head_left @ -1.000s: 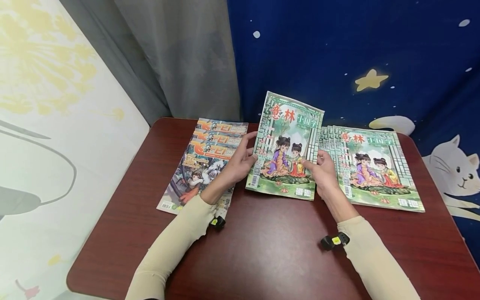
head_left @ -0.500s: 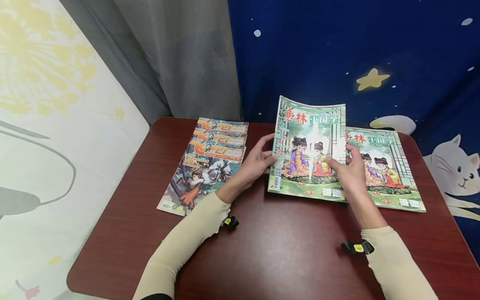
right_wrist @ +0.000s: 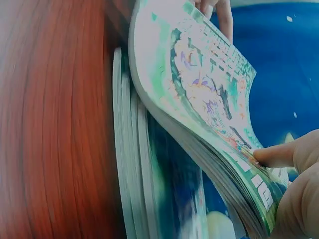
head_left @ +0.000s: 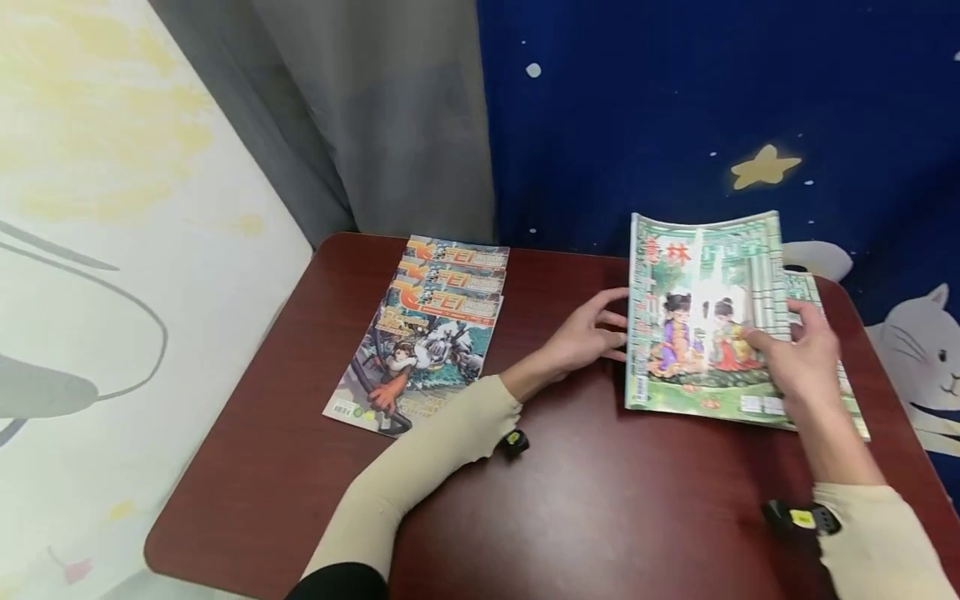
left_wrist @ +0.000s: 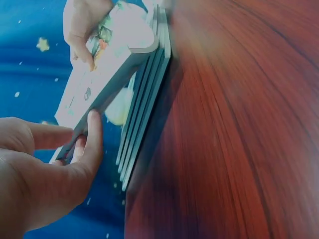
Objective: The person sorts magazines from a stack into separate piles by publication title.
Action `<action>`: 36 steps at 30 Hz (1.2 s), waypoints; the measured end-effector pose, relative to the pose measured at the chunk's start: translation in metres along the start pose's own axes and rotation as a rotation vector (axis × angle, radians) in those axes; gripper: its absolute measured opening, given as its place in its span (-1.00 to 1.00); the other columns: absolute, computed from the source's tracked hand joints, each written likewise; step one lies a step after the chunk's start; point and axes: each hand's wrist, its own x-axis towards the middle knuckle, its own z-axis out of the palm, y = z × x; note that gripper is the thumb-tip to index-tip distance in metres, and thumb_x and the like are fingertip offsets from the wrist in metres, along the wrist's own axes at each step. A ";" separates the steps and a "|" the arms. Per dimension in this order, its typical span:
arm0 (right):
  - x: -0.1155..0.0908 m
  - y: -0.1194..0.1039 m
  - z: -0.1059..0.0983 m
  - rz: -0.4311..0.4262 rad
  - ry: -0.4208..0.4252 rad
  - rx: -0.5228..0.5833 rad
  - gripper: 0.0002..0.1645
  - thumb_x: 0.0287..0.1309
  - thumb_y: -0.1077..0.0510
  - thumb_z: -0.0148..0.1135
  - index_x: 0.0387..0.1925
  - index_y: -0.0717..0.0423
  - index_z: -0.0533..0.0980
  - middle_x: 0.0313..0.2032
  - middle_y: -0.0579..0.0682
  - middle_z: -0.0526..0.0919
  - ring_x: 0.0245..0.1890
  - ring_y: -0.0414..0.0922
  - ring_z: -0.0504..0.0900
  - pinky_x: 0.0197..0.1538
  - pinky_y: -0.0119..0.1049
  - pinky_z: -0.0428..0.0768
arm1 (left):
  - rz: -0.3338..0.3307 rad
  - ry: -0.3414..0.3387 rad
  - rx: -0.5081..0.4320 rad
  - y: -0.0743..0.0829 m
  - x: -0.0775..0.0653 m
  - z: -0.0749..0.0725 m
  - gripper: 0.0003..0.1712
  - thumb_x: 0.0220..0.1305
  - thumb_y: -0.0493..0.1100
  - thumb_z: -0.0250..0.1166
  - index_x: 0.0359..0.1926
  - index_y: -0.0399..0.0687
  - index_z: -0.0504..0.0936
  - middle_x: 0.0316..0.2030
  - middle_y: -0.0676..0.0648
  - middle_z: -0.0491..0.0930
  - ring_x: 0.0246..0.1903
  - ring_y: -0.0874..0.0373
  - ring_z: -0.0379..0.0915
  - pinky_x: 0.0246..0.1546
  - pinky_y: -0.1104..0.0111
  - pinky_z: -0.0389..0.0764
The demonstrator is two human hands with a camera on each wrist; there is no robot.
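A green-covered magazine [head_left: 701,325] with two drawn children is held up, bowed, over a fanned stack of magazines [head_left: 816,287] on the table's right side. My right hand [head_left: 806,358] grips its right edge, thumb on the cover. At the spine, my left hand [head_left: 588,333] holds the left edge between thumb and fingers, with some fingertips hidden. The left wrist view shows the stack's layered spines [left_wrist: 144,104] below the raised magazine [left_wrist: 107,82]. In the right wrist view the lifted magazine [right_wrist: 199,94] curves above the stack's page edges [right_wrist: 130,164].
On the left of the dark red table [head_left: 570,517], three orange-titled magazines [head_left: 427,350] overlap in a fan. A grey curtain [head_left: 405,117] and a blue star-patterned cloth [head_left: 615,125] hang behind the table's far edge.
Both hands have carried the green magazine to the right, from the middle of the table to over the right stack. The head view has shifted slightly. The orange-titled magazines stay put.
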 end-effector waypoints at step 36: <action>0.049 0.032 -0.104 -0.033 0.003 -0.491 -0.19 0.46 0.07 0.18 0.51 0.40 0.13 0.11 0.56 0.46 -0.49 -0.23 0.46 -0.48 -0.33 0.42 | -0.109 0.011 0.714 -0.003 0.088 0.098 -0.32 0.37 0.08 0.44 0.47 0.28 0.50 -0.18 0.25 0.72 -0.32 0.39 0.59 -0.29 0.53 0.52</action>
